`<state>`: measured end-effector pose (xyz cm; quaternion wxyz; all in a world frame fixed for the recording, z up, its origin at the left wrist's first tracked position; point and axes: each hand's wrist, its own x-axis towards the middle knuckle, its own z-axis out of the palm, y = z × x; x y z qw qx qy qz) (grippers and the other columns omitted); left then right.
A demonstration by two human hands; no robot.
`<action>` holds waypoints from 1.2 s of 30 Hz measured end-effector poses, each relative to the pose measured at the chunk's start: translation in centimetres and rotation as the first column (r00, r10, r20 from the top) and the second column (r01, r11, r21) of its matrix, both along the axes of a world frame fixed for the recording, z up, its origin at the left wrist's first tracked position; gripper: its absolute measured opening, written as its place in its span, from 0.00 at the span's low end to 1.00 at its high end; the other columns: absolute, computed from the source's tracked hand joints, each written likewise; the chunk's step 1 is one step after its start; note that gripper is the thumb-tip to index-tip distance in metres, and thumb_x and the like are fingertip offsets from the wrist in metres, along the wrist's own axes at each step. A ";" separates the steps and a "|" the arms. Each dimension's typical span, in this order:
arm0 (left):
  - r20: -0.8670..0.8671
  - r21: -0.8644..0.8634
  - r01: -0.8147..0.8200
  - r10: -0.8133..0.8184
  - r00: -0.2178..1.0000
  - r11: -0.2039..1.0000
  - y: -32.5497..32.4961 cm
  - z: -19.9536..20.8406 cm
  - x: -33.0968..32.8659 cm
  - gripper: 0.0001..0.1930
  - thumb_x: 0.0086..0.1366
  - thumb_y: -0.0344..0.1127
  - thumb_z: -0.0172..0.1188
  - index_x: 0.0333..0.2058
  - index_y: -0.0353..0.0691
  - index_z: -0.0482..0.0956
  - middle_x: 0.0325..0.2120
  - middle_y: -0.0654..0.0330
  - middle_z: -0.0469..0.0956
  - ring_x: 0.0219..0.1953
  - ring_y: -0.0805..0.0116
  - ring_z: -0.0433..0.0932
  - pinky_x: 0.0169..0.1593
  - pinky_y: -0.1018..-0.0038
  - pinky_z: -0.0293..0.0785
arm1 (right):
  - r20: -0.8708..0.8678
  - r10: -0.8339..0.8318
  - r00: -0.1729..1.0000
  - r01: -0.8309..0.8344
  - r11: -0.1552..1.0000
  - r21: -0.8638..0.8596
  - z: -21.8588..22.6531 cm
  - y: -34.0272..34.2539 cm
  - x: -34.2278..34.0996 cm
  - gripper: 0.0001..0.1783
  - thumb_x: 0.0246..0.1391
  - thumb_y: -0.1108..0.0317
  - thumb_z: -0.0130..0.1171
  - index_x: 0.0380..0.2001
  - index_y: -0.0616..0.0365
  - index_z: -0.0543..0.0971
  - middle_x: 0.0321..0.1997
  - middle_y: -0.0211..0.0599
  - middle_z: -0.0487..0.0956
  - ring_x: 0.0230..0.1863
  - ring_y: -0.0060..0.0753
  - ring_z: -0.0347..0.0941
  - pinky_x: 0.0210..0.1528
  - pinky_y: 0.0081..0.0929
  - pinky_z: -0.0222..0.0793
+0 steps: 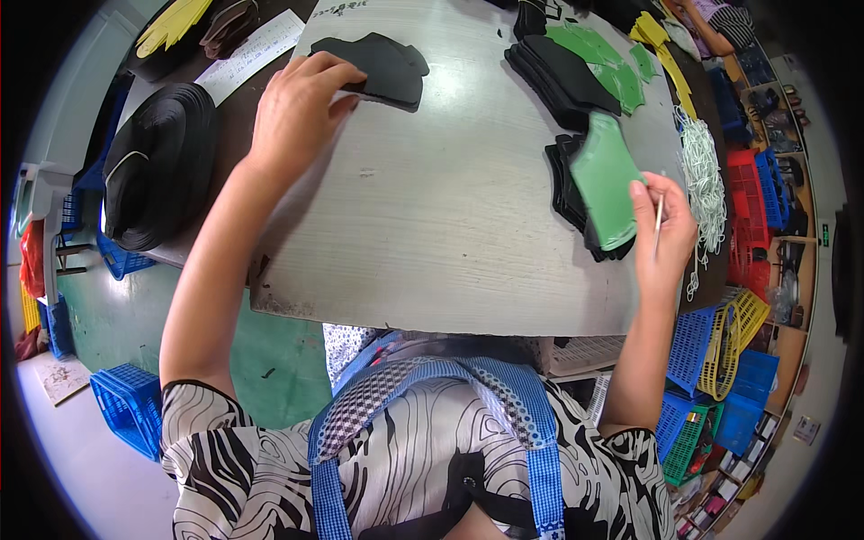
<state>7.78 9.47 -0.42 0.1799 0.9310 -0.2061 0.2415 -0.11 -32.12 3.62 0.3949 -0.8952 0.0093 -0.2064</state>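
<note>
Though perhaps stacked, flat black pieces (382, 65).

black strap coil (160, 166) lay at table's left edge | white cord bundle (704, 184) sat at right edge | blue crates (130, 405) stood on green floor | yellow cutouts (173, 22) rested far left | red basket (743, 211) stood right

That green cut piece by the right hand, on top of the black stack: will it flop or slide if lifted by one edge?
The green piece looks thin and flat, so it would probably bend somewhat. It seems light. It lies loose on the black stack, so a push may well slide it. The right hand touches its edge.
</note>
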 end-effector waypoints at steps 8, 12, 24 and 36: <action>-0.261 -0.230 -0.097 0.035 0.965 0.968 0.6 -0.3 1.3 0.08 0.63 0.29 0.69 0.42 0.39 0.87 0.43 0.64 0.87 0.43 0.70 0.84 0.45 0.75 0.75 | 0.001 -0.029 1.000 0.028 0.976 0.214 0.6 -2.1 -1.8 0.10 0.68 0.66 0.66 0.44 0.63 0.84 0.31 0.24 0.78 0.26 0.14 0.68 0.29 0.15 0.62; -0.378 -0.345 -0.156 0.015 0.926 0.925 0.8 -0.2 1.7 0.08 0.64 0.30 0.68 0.42 0.38 0.87 0.43 0.62 0.89 0.42 0.72 0.84 0.46 0.74 0.77 | 0.054 0.074 0.996 -0.088 0.937 0.337 1.9 1.1 -2.0 0.10 0.67 0.67 0.67 0.45 0.62 0.85 0.30 0.23 0.79 0.24 0.10 0.65 0.25 0.11 0.59; -0.170 -0.284 0.320 -0.376 0.911 0.904 -8.6 1.6 -15.6 0.17 0.55 0.32 0.73 0.45 0.41 0.84 0.50 0.53 0.82 0.56 0.52 0.81 0.62 0.50 0.75 | -0.245 0.412 0.878 -0.312 0.879 0.360 -2.0 8.8 -3.5 0.06 0.63 0.74 0.68 0.41 0.63 0.84 0.27 0.26 0.81 0.27 0.13 0.73 0.29 0.16 0.68; -0.349 -0.254 0.225 -0.306 0.886 0.941 -10.9 0.7 -15.8 0.25 0.59 0.39 0.71 0.55 0.41 0.83 0.62 0.47 0.72 0.67 0.45 0.71 0.69 0.53 0.71 | -0.060 0.443 0.895 -0.436 0.895 0.096 -2.1 10.7 -1.7 0.14 0.67 0.63 0.65 0.48 0.61 0.79 0.32 0.37 0.77 0.31 0.30 0.77 0.38 0.26 0.75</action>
